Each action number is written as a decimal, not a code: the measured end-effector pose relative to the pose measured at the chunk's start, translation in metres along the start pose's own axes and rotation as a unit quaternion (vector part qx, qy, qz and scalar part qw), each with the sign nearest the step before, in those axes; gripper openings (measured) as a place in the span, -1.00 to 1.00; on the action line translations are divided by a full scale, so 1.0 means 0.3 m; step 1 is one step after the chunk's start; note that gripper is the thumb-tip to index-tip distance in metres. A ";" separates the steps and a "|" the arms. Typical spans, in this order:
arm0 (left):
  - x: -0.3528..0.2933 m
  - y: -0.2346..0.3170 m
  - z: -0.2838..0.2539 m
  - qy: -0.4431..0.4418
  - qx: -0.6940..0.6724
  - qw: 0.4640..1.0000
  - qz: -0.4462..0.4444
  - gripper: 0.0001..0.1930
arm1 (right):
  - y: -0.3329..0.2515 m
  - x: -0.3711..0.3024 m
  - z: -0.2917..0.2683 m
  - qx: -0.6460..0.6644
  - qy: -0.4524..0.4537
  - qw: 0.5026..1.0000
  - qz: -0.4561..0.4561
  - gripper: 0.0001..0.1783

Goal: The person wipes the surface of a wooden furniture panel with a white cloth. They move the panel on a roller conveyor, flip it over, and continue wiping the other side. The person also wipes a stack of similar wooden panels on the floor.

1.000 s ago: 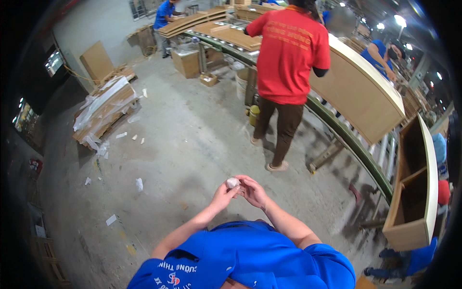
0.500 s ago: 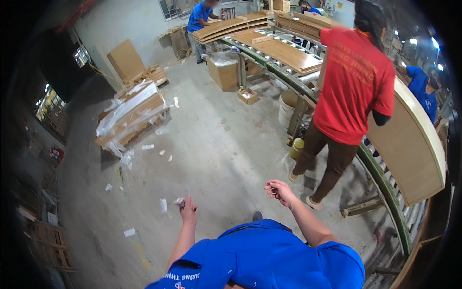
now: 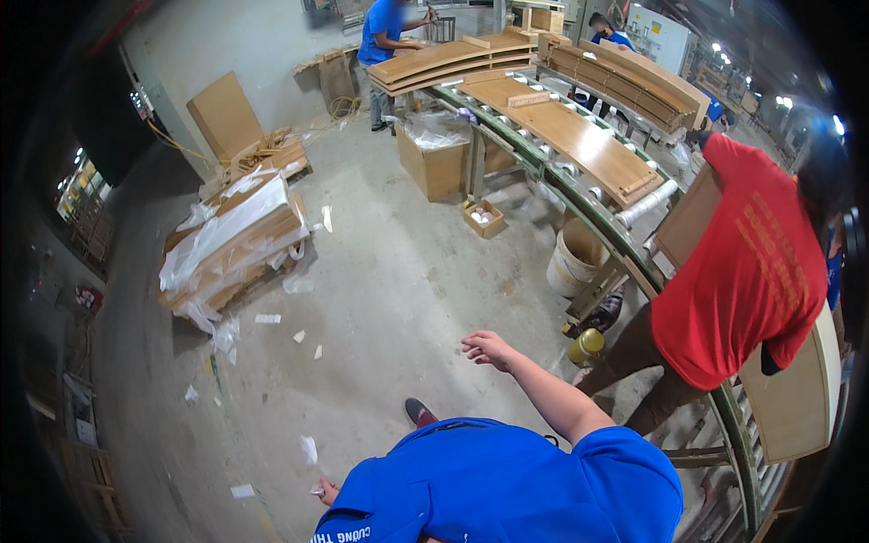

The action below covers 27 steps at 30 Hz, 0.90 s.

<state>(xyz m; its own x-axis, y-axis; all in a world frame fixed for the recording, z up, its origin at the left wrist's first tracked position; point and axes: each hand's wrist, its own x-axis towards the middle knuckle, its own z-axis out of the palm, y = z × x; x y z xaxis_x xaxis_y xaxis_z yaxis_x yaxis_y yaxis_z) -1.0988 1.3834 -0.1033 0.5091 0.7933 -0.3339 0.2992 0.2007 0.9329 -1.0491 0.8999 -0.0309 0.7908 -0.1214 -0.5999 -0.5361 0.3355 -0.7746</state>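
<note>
My left hand [image 3: 328, 492] is low beside my left hip, mostly hidden by my blue sleeve. Its fingers are closed on a small crumpled whitish piece [image 3: 317, 490], too small to tell whether paper, plastic or cloth. Out in front of me, my right hand [image 3: 489, 350] hangs over the concrete floor with its fingers apart and nothing in them. Neither hand touches the roller conveyor [image 3: 579, 201] to the right. One dark shoe [image 3: 419, 412] of mine shows ahead of my shirt.
A person in red [image 3: 742, 262] stands at the conveyor by a large panel [image 3: 797, 385]. Wooden panels [image 3: 566, 127] lie on the rollers. Beneath are a white bucket [image 3: 572, 262], a yellow pot [image 3: 587, 344] and a small box [image 3: 484, 219]. A plastic-covered stack [image 3: 231, 244] stands left; scraps litter the floor.
My left hand has dropped back beside my body with the crumpled piece. My right hand has shifted slightly left, its fingers loosened. The view has moved forward, and the person in red appears farther right.
</note>
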 end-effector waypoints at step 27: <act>-0.195 0.587 2.158 -0.280 0.158 0.947 -0.001 -0.81 | -1.371 1.688 -1.215 -0.350 0.492 0.796 -0.030 -0.50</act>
<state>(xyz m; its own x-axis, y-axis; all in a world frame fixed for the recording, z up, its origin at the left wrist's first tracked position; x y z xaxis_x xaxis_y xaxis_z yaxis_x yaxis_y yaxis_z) -0.5536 1.0003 -0.0068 0.8299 0.3465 -0.4372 0.4820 -0.0509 0.8747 -0.5356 0.3601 -0.0892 0.3915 -0.9067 -0.1571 -0.8120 -0.2601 -0.5226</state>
